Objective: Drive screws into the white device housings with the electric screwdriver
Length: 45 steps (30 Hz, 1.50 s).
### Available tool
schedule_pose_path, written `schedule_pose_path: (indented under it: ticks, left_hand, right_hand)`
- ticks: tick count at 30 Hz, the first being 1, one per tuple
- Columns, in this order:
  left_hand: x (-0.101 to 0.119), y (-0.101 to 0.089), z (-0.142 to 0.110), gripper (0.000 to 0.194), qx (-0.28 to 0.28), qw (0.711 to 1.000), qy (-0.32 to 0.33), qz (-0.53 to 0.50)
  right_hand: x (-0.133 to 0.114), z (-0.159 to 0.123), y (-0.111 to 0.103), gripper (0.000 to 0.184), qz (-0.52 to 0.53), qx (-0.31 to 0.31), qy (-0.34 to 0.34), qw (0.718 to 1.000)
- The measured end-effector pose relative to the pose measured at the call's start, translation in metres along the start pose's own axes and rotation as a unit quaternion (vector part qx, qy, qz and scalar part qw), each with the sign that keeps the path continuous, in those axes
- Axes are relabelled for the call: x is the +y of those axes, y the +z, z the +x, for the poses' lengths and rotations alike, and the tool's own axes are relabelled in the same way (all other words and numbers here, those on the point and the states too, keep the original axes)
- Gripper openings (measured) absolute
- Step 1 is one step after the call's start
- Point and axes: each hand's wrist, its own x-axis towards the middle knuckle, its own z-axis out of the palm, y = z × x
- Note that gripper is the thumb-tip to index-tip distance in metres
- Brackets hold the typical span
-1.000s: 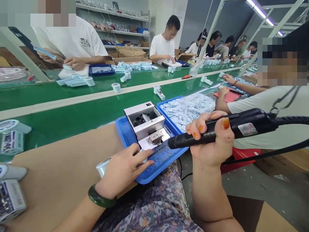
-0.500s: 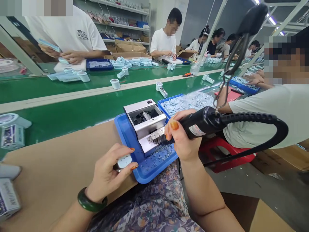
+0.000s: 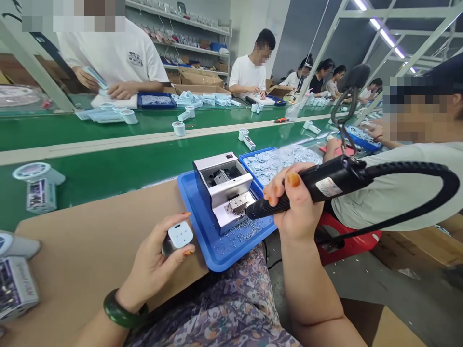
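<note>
My left hand [image 3: 146, 267] is closed around a small handheld fan [image 3: 181, 234], its white end face with several little holes turned up toward me. The fan's other end is hidden by my palm and fingers. In my right hand [image 3: 298, 207] is a black electric screwdriver [image 3: 327, 179], tilted down to the left. Its tip is at the front of a silver screw feeder [image 3: 231, 185]; whether it touches I cannot tell. The feeder sits in a blue tray [image 3: 191, 197] where many loose screws [image 3: 246, 230] lie.
A blue bin [image 3: 267, 161] of pale blue parts stands behind the feeder. More fans [image 3: 41, 193] are at the left and on the green conveyor [image 3: 108, 168]. From the screwdriver a thick black cable [image 3: 448, 178] loops right, near a seated co-worker [image 3: 405, 178]. A metal hook [image 3: 345, 115] hangs above.
The screwdriver and my right hand have moved up and right, its tip drawing back from the feeder. My left hand has shifted slightly left, tilting the fan's end face more toward me.
</note>
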Motion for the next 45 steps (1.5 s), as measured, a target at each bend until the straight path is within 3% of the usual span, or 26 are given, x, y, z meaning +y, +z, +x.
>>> schedule_pose_path:
  ticks: [7, 13, 15, 19, 22, 27, 33, 45]
  left_hand:
    - [0.0, 0.006, 0.004, 0.042, -0.004, 1.0, 0.004, -0.022]
    - [-0.003, 0.006, 0.004, 0.044, -0.006, 0.999, 0.031, -0.004]
    - [-0.004, 0.006, 0.004, 0.044, -0.005, 0.999, 0.036, 0.006]
    - [-0.002, 0.011, 0.005, 0.043, -0.013, 0.999, 0.031, -0.003]
    - [0.006, 0.018, 0.01, 0.037, -0.048, 0.998, 0.035, -0.037]
    - [0.023, 0.023, 0.02, 0.035, -0.064, 0.995, 0.067, -0.043]
    - [0.031, 0.02, 0.022, 0.037, -0.074, 0.994, 0.07, -0.044]
    - [0.025, 0.025, 0.02, 0.039, -0.07, 0.993, 0.068, -0.06]
  right_hand:
    - [0.021, -0.004, 0.011, 0.027, -0.054, -0.008, -0.006, 0.998]
    - [0.014, -0.001, 0.009, 0.032, -0.086, -0.039, 0.086, 0.992]
    - [0.01, 0.001, 0.005, 0.03, -0.066, -0.05, 0.093, 0.992]
    - [-0.003, 0.003, 0.004, 0.028, 0.019, -0.008, 0.068, 0.997]
    - [-0.017, 0.004, 0.012, 0.035, 0.073, 0.016, 0.075, 0.994]
    - [-0.036, 0.006, 0.026, 0.038, 0.092, -0.003, 0.085, 0.992]
    - [-0.038, 0.005, 0.036, 0.034, 0.099, -0.026, 0.101, 0.99]
    - [-0.038, -0.001, 0.043, 0.031, 0.134, -0.06, 0.106, 0.983]
